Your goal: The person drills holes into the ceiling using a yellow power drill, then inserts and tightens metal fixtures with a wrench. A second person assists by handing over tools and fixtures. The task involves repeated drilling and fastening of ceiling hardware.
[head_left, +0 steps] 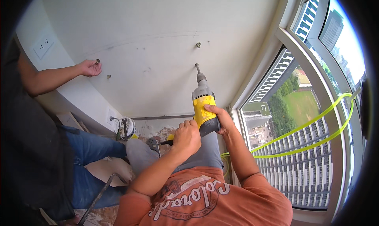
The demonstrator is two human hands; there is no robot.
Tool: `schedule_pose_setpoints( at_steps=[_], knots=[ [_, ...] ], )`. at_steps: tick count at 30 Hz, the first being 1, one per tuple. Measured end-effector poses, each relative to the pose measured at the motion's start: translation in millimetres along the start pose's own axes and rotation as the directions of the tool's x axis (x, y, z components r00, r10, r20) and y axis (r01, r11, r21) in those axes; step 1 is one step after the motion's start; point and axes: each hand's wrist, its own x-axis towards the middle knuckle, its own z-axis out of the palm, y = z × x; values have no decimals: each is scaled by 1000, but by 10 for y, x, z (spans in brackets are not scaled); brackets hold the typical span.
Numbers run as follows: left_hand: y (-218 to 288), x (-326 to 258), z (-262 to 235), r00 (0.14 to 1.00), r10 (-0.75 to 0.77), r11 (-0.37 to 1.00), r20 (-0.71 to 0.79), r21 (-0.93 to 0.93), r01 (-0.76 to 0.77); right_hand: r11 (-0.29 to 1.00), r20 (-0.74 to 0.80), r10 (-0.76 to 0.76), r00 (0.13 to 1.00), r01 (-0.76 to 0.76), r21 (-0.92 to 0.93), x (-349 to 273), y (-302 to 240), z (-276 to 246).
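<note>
drill: yellow-and-grey power drill (204,107), held nose-up at centre frame, body roughly in line with the bit, leaning slightly toward 11 o'clock.
bit: thin metal drill bit (197,68), tip at the white painted wall (158,25); contact looks made, depth cannot be told.
right hand: right hand (221,119), grip wrapped tight round the drill handle from the 3 o'clock side.
left hand: left hand (186,137), grip clenched at the drill's rear end, 7 o'clock of the body; what it presses on is hidden by the fingers.
reference anchor: metal anchor bolt (198,45) already in the wall, just at 12 o'clock of the bit.
other anchors: small metal fixing (108,76) at 9 o'clock, well apart from the bit.
co-worker: another person's hand (90,67), pinching a small fastener at the wall, far out at 9 o'clock; clear of the drill.
cord: bright yellow-green cable (308,125) looping across the glass window (300,155) at 3 o'clock; it appears to run down behind the right arm.
technique: judgement — keep the bit square to the wall, push straight along its axis with both hands, elbows tucked, steady pressure, no side load.
risk: judgement — bit wandering or binding if the drill tilts; keep the cable off the wrists.
</note>
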Motion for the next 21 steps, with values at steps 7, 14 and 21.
schedule_pose_setpoints(
  at_steps=[7, 14, 21],
  knots=[
    [-310, -146, 442, 993, 78, 996, -86, -30, -81, 993, -52, -79, 996, 73, -97, 62, 379, -173],
    [-601, -120, 308, 994, 77, 993, -79, -79, -83, 989, -75, -112, 991, 104, -108, 229, 448, 80],
    [-474, -263, 370, 999, 5, 990, -43, -141, -11, 980, -83, -134, 988, 119, -162, 63, 480, 84]
  ],
)
